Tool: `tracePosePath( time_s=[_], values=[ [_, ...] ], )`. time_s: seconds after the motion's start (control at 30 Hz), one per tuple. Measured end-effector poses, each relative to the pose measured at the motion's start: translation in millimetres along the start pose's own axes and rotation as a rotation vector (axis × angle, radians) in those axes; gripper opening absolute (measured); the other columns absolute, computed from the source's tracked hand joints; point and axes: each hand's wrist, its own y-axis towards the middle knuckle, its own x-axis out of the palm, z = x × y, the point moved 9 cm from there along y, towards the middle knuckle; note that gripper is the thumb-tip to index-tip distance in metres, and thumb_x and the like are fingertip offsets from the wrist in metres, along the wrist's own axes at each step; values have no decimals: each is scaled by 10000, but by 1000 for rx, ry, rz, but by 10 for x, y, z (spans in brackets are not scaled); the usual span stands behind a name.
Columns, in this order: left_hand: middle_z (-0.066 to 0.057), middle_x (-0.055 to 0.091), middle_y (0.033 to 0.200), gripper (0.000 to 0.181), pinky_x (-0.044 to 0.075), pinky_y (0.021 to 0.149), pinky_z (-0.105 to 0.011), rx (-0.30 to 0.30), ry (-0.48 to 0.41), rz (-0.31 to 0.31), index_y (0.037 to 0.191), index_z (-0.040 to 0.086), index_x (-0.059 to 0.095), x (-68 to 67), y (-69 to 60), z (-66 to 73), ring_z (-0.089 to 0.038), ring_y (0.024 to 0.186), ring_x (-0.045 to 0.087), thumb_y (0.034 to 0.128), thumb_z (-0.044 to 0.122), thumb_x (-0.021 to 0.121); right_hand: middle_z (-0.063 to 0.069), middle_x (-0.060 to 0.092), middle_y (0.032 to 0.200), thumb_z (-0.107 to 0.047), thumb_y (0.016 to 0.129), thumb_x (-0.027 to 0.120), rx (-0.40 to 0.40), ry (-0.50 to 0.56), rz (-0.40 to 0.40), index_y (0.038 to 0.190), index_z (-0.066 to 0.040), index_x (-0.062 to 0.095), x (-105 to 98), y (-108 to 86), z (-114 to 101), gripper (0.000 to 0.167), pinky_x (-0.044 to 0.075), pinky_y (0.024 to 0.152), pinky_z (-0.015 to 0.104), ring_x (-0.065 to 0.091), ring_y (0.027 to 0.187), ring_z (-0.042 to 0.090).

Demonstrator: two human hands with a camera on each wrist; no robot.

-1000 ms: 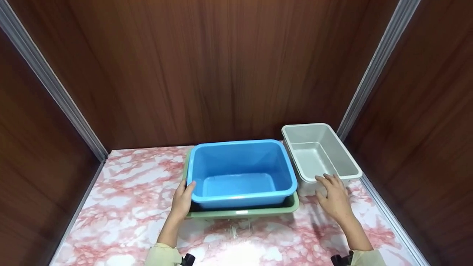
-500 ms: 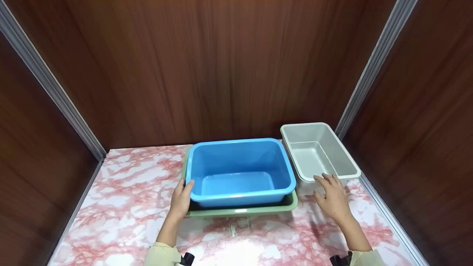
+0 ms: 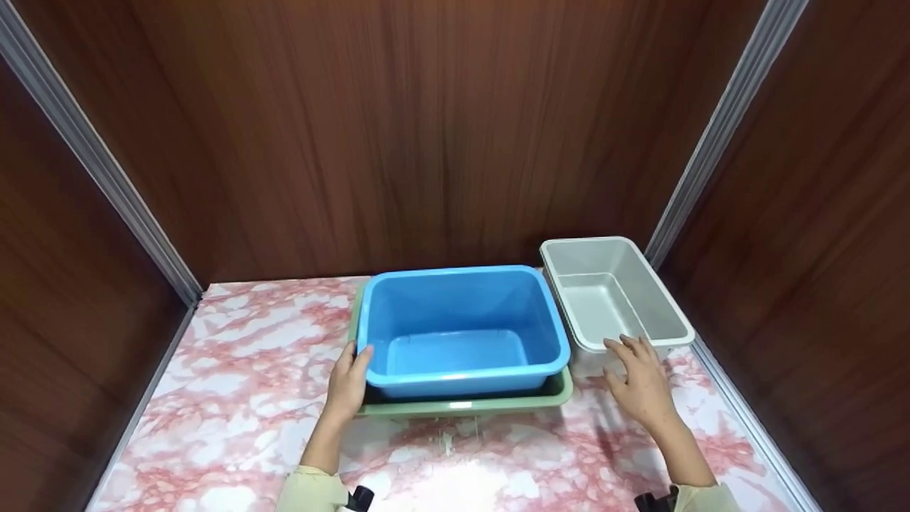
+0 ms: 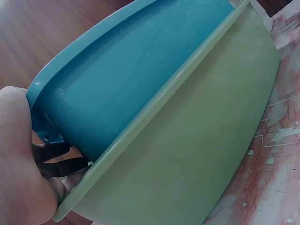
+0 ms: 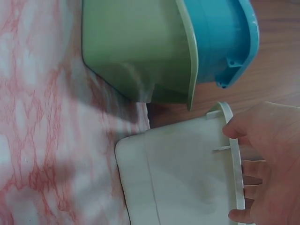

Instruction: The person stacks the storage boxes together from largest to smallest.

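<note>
Left hand (image 3: 348, 387) narrow, holding the blue basin (image 3: 462, 386) by its left rim, thumb on top; that basin sits nested in the green basin (image 3: 462, 407) on the marbled tabletop (image 3: 249, 398). Right hand (image 3: 643, 387), fingers a little spread, pinches the near rim of the grey bin (image 3: 597, 291), just beside them. Head view hides most left fingers from me; left wrist shows two between the blue and green rims. Right wrist gives me the grey outer wall.

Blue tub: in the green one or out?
In. The blue tub's lower walls drop behind the rim of the green tub, while its own rim stands higher; both wrist views show this too.
</note>
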Motion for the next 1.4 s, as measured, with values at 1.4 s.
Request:
tracePosePath(
  time_s=[1.4],
  values=[
    [-213, 530, 1324, 473, 338, 1023, -486, -4, 5, -2, 1368, 0, 489, 20, -14, -4, -322, 1223, 471, 1035, 330, 430, 273, 480, 1357, -82, 824, 727, 28, -3, -98, 1288, -49, 598, -27, -100, -19, 483, 173, 931, 781, 263, 1327, 533]
  ],
)
